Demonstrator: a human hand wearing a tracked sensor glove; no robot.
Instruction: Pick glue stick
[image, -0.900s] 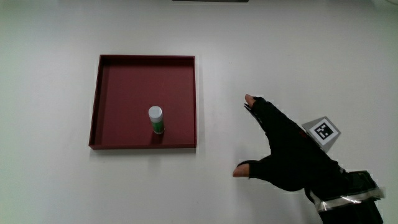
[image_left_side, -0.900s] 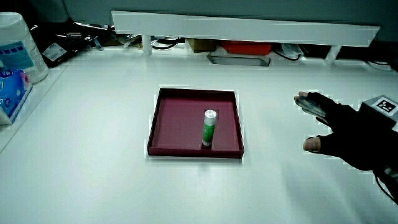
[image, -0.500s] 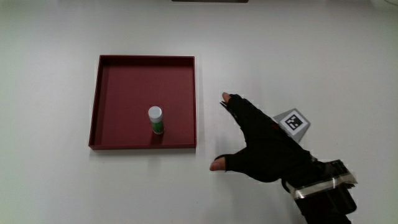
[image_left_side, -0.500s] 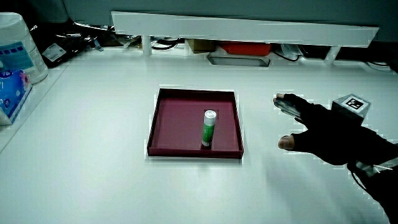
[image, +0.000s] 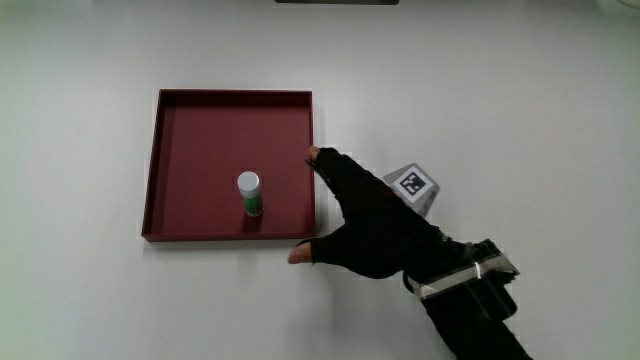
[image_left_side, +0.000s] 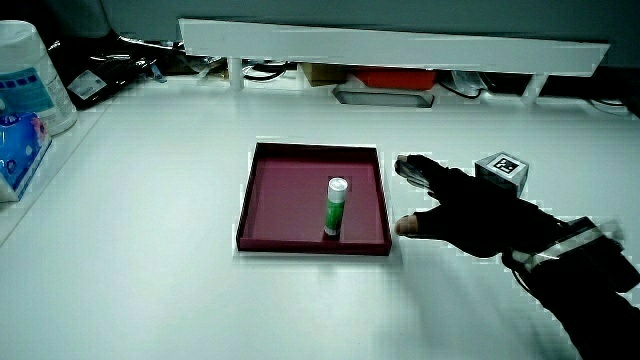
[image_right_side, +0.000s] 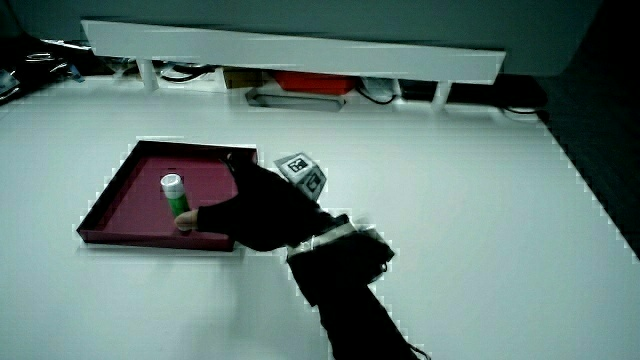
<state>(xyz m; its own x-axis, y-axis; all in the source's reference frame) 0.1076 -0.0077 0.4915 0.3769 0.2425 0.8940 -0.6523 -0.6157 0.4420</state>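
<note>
A glue stick (image: 250, 193) with a white cap and green body stands upright in a dark red square tray (image: 236, 95). Both side views show the stick (image_left_side: 337, 205) (image_right_side: 176, 197) inside the tray (image_left_side: 310, 148) (image_right_side: 108, 203). The gloved hand (image: 308, 206) is at the tray's side rim, beside the stick and apart from it. Its fingers are spread and hold nothing. The forefinger tip is over the rim and the thumb tip is at the tray's corner nearest the person. Both side views show the hand (image_left_side: 410, 195) (image_right_side: 212, 190). The patterned cube (image: 412, 183) sits on its back.
A low white partition (image_left_side: 400, 45) (image_right_side: 300, 45) runs along the table's edge farthest from the person, with cables and a red object (image_left_side: 395, 75) under it. A white container (image_left_side: 25, 85) and a blue packet (image_left_side: 15, 150) stand at the table's side edge, away from the tray.
The hand has moved across the table toward the tray and now reaches its rim, fingers still spread. The glue stick and tray have not moved.
</note>
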